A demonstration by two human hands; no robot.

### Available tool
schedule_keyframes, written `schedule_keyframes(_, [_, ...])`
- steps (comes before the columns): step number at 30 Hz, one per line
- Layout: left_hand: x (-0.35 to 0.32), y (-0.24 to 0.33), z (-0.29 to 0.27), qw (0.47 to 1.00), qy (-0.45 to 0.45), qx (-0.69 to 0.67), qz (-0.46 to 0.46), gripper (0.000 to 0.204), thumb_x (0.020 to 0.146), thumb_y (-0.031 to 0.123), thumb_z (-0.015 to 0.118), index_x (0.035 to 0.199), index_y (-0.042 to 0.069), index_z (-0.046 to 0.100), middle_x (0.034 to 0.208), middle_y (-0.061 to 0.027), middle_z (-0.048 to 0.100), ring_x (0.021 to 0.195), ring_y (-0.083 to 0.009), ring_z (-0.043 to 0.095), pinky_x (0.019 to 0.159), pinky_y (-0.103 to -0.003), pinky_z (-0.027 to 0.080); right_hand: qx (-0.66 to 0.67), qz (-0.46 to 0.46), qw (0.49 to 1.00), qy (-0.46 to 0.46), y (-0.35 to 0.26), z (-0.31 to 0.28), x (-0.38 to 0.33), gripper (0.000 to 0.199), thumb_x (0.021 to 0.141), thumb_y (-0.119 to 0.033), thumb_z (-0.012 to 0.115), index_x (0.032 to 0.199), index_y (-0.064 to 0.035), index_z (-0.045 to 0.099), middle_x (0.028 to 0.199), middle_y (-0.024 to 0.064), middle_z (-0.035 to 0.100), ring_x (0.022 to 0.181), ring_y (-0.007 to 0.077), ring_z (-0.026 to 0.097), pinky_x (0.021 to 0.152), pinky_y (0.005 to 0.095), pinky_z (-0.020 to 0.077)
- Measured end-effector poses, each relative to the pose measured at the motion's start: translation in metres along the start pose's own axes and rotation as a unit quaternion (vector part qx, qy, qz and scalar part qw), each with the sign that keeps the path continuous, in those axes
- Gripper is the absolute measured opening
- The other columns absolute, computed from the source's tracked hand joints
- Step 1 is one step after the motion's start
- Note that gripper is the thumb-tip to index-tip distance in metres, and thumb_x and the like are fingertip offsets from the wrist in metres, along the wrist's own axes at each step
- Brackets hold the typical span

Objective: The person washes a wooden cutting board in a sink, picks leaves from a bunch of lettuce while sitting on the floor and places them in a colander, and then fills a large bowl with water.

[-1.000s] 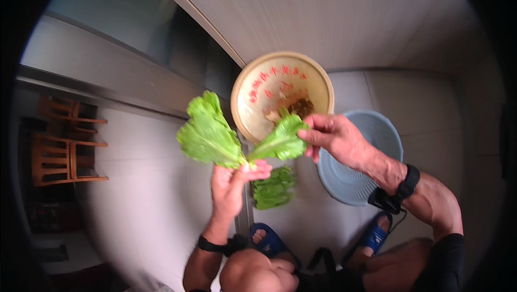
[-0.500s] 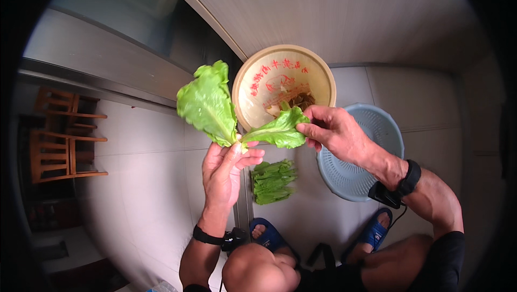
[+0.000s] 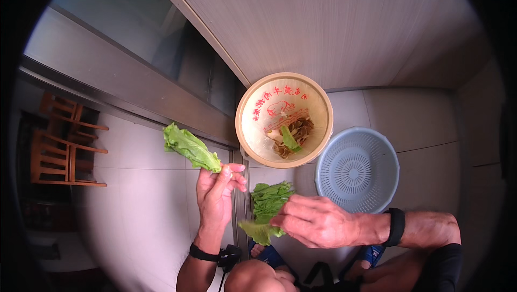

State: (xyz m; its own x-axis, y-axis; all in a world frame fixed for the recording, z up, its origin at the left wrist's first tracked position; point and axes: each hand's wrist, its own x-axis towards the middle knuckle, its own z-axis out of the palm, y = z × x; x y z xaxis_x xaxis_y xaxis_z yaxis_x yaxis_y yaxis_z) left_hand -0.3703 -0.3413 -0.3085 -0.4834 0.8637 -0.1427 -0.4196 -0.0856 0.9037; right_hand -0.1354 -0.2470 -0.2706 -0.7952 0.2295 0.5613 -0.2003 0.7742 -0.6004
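Observation:
My left hand (image 3: 216, 195) is raised and pinches the stem of a green lettuce leaf (image 3: 189, 148) that points up and to the left. Lower down, my right hand (image 3: 319, 221) holds another green leaf (image 3: 260, 231) just above a small pile of leaves (image 3: 271, 197) on the tiled floor. A beige bucket (image 3: 253, 113) beyond the hands holds brown scraps and a bit of green. To its right sits a pale blue colander (image 3: 356, 169), with nothing in it.
A wooden chair (image 3: 56, 146) stands at the far left. A metal door track (image 3: 134, 95) and a pale panelled wall (image 3: 334, 28) run behind the bucket. My knee (image 3: 253, 278) and blue sandals (image 3: 371, 254) are at the bottom edge.
The two hands have come apart, each with its own leaf. My right hand dropped from beside the bucket to the leaf pile. My left hand's leaf swung left.

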Motion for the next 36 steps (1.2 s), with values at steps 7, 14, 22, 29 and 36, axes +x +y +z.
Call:
schedule_keyframes(7, [-0.009,0.009,-0.012,0.987,-0.009,0.152,0.058,0.022,0.101,0.006,0.062,0.118,-0.002,0.050,0.096,-0.0189,0.072,0.073,-0.0195,0.068,0.068,-0.032,0.058,-0.095,0.014,0.988,0.117,0.026,-0.052,0.031,0.017,0.080,0.007,0.067,0.096,0.0020,0.063,0.082,0.0133,0.055,0.074,0.0322,0.060,0.062,0.0407,0.0521])
schedule_keyframes(14, [-0.013,-0.002,-0.011,0.984,-0.057,0.166,0.036,0.016,0.101,0.004,0.062,0.112,-0.001,0.052,0.097,-0.0188,0.072,0.075,-0.0176,0.069,0.069,-0.030,0.059,-0.147,0.115,0.975,0.121,0.090,-0.066,0.024,0.015,0.088,0.003,0.067,0.103,0.0017,0.062,0.089,0.0178,0.060,0.079,0.0382,0.063,0.066,0.0439,0.0532])
schedule_keyframes(22, [-0.014,-0.012,-0.005,0.979,-0.095,0.179,-0.023,0.018,0.101,0.008,0.065,0.109,0.000,0.051,0.099,-0.0182,0.073,0.076,-0.0160,0.069,0.070,-0.029,0.058,-0.056,0.238,0.967,0.070,0.104,-0.064,0.022,0.026,0.095,-0.007,0.068,0.120,0.0009,0.063,0.101,0.0180,0.068,0.085,0.0340,0.070,0.070,0.0402,0.0576])
schedule_keyframes(29, [-0.012,-0.015,-0.003,0.979,-0.094,0.177,-0.017,0.018,0.101,0.007,0.066,0.107,0.000,0.051,0.097,-0.0179,0.073,0.075,-0.0159,0.069,0.069,-0.029,0.058,-0.034,0.273,0.946,0.174,0.106,-0.073,0.012,0.026,0.097,-0.003,0.064,0.123,-0.0003,0.062,0.101,0.0123,0.069,0.082,0.0218,0.070,0.070,0.0343,0.0569])
schedule_keyframes(36, [-0.006,-0.007,0.007,0.978,-0.096,0.185,-0.012,0.018,0.100,0.006,0.065,0.108,-0.001,0.050,0.096,-0.0175,0.073,0.075,-0.0158,0.069,0.069,-0.029,0.058,0.008,0.287,0.942,0.173,0.086,-0.067,0.014,0.019,0.098,-0.003,0.063,0.117,0.0001,0.066,0.098,0.0135,0.070,0.081,0.0218,0.069,0.071,0.0335,0.0567])
